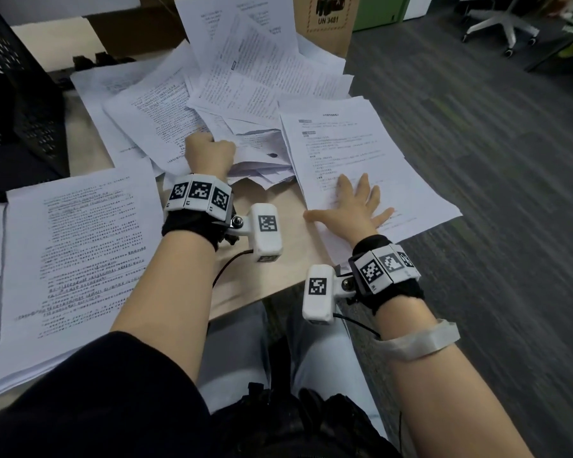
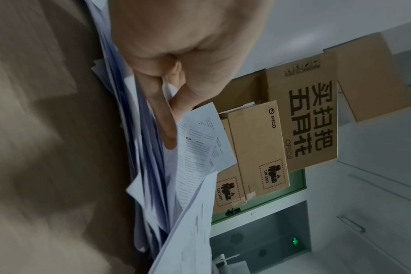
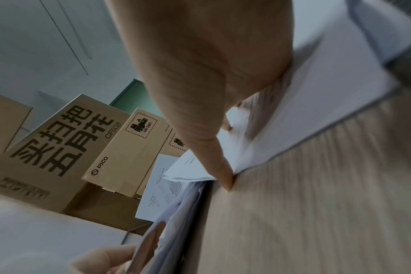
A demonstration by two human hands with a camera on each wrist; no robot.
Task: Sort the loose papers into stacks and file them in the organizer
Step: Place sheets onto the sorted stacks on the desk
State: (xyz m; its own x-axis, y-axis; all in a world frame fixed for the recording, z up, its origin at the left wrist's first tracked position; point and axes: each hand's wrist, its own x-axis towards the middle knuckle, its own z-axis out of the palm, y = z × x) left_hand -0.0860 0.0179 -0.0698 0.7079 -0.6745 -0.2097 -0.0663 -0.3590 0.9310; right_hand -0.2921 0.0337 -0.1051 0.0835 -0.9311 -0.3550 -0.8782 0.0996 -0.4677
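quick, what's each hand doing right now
Left hand: curled, gripping loose papers from the pile.
Right hand: open, fingers spread, pressing flat on the stack of papers.

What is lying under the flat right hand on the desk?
The right hand rests flat on a stack of printed sheets at the wooden desk's edge. How many sheets lie beneath, or anything between them, is covered.

The person is wearing a black sleeve [image 1: 80,391], black wrist wraps with white coded marker bands [image 1: 197,193], white cabled camera blocks [image 1: 266,233], and a translucent strap [image 1: 424,342].
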